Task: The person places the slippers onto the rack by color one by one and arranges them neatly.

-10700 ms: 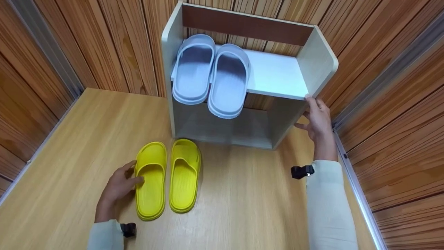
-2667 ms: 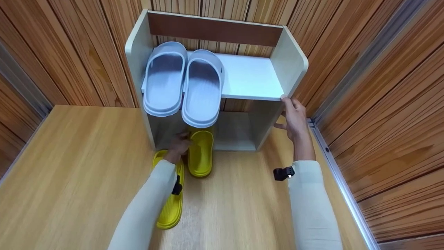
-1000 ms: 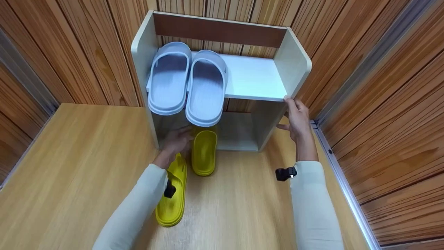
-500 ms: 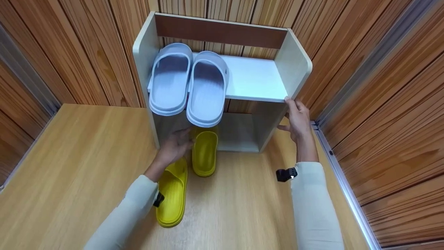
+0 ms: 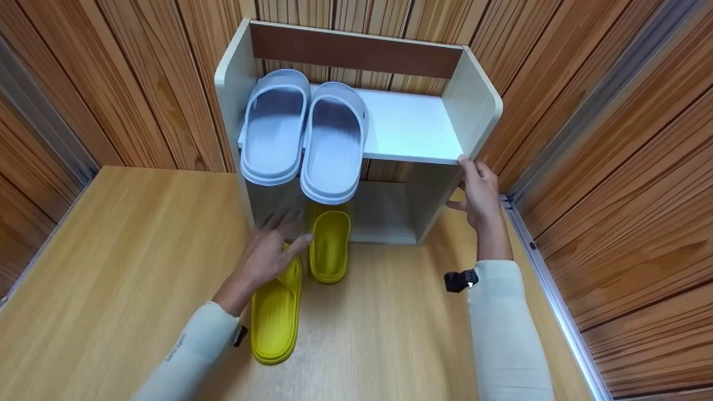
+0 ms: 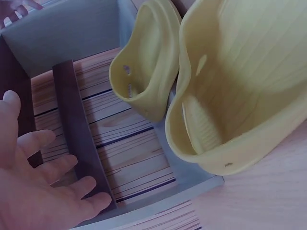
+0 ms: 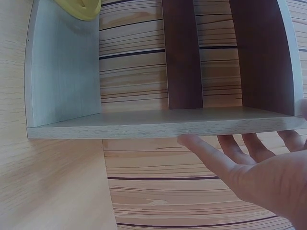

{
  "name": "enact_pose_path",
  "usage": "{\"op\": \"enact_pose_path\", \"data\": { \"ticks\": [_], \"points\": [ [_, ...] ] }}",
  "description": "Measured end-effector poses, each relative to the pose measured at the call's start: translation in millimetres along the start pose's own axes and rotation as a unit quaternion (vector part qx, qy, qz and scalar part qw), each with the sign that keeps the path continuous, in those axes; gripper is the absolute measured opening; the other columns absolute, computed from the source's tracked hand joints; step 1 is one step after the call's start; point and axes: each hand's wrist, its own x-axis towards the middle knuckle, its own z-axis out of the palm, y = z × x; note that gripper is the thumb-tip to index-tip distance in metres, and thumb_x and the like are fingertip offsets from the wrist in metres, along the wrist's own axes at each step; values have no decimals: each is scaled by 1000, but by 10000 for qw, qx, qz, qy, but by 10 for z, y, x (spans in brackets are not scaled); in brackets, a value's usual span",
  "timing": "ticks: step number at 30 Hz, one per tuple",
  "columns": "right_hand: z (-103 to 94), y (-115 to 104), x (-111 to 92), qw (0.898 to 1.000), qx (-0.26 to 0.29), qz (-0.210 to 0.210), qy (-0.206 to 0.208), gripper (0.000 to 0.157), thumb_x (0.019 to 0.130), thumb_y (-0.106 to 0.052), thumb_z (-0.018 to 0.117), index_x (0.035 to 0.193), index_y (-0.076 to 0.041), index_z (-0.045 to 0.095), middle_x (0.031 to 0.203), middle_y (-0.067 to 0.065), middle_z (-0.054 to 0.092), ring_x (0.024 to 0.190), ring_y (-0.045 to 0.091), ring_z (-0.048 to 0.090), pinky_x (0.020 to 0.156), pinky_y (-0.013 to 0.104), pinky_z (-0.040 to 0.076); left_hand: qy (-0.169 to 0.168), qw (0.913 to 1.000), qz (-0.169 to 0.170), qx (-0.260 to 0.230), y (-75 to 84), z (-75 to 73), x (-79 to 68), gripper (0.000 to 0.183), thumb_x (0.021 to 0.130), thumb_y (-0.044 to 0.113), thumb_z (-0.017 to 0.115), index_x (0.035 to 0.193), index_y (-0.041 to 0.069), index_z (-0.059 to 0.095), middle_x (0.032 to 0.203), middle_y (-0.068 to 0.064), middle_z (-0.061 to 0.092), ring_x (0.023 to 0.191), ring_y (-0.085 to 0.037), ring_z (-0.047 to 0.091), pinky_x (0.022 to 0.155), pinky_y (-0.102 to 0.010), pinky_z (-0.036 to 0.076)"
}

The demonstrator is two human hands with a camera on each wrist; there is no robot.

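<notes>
My left hand (image 5: pixel 263 255), fingers spread, hovers over the toe of one yellow slipper (image 5: pixel 276 323). It holds nothing; the left wrist view shows its palm apart from both yellow slippers. That slipper lies on the floor before the shoe rack (image 5: pixel 412 125). To its right, the other yellow slipper (image 5: pixel 330 245) has its toe inside the lower compartment and its heel sticking out. My right hand (image 5: pixel 480 192) grips the rack's right side panel, thumb at the front edge by the upper shelf, fingers along the outside (image 7: pixel 261 177).
Two pale grey-blue slippers (image 5: pixel 273 133) sit side by side at the left of the upper shelf, heels overhanging its front and partly hiding the yellow toe below. Wood-panelled walls (image 5: pixel 624 184) stand behind and beside the rack, with a metal rail (image 5: pixel 551 301) along the right.
Since the oldest frame, the right yellow slipper has moved into the lower compartment. In the last second my left hand has drawn back from it and spread its fingers. My right hand stays put.
</notes>
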Motion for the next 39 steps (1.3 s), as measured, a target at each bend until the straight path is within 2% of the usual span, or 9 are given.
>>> {"op": "enact_pose_path", "data": {
  "ticks": [4, 7, 9, 12, 22, 29, 32, 35, 39],
  "points": [
    [-6, -8, -3, 10000, -16, 28, -26, 64, 104, -46, 49, 157, -11, 35, 161, 15, 25, 148, 45, 24, 104, 71, 35, 16, 9976, 199, 661, 6, 5, -102, 66, 100, 51, 59, 153, 13, 47, 164, -20, 26, 150, -47, 15, 118, -67, 11],
    [-7, -17, -5, 9999, -44, 88, -65, 66, 105, -48, 48, 158, -13, 32, 162, 14, 24, 149, 43, 23, 106, 70, 35, 13, 9909, 303, 1309, -5, 3, -193, 70, 99, 57, 55, 155, 17, 44, 165, -20, 22, 150, -49, 11, 116, -70, 7],
    [-8, -14, -5, 9999, -56, 134, -50, 66, 104, -48, 48, 158, -13, 32, 162, 14, 24, 149, 43, 23, 106, 69, 36, -34, 9856, 281, 1666, -20, 5, -261, 74, 98, 62, 52, 157, 19, 41, 166, -20, 20, 150, -50, 9, 115, -72, 6],
    [-3, -10, -3, 9999, -64, 147, -24, 65, 105, -48, 48, 157, -12, 34, 162, 14, 25, 149, 43, 24, 105, 69, 36, -98, 9812, 194, 1918, -51, -2, -357, 76, 97, 66, 50, 158, 21, 39, 166, -20, 19, 150, -50, 9, 115, -72, 6],
    [-11, 9, 6, 10000, 38, 56, -38, 57, 105, -46, 49, 150, -11, 43, 160, 14, 28, 148, 43, 26, 105, 70, 36, -333, 9756, -403, 2134, -154, 73, -668, 86, 92, 70, 54, 162, 25, 29, 166, -22, 15, 151, -49, 5, 113, -75, 2],
    [-10, 8, -6, 10000, 58, -30, -62, 61, 104, -46, 51, 155, -14, 40, 162, 13, 25, 149, 45, 22, 104, 71, 36, -178, 9707, -572, 2327, -232, 183, -866, 90, 90, 72, 57, 161, 23, 31, 167, -21, 14, 150, -50, 8, 112, -76, 3],
    [-4, 9, -11, 10000, -22, -55, -72, 61, 104, -46, 50, 155, -15, 39, 162, 13, 27, 148, 45, 24, 104, 71, 37, -226, 9681, -758, 2376, -263, 218, -934, 93, 89, 74, 56, 162, 22, 29, 166, -23, 15, 149, -51, 10, 111, -77, 4],
    [-5, 4, -17, 9999, -72, -1, -80, 62, 105, -47, 49, 156, -15, 38, 162, 13, 26, 149, 43, 23, 105, 69, 37, -363, 9664, -1006, 2339, -288, 242, -996, 100, 87, 78, 53, 163, 19, 25, 165, -25, 16, 148, -53, 12, 110, -78, 10],
    [-15, -5, -16, 9999, -74, 75, -106, 64, 105, -49, 48, 158, -16, 34, 164, 13, 23, 150, 42, 22, 106, 68, 37, -401, 9672, -1308, 2142, -319, 259, -1073, 111, 83, 80, 58, 163, 13, 19, 162, -30, 21, 145, -55, 22, 100, -78, 33]
  ]
}}
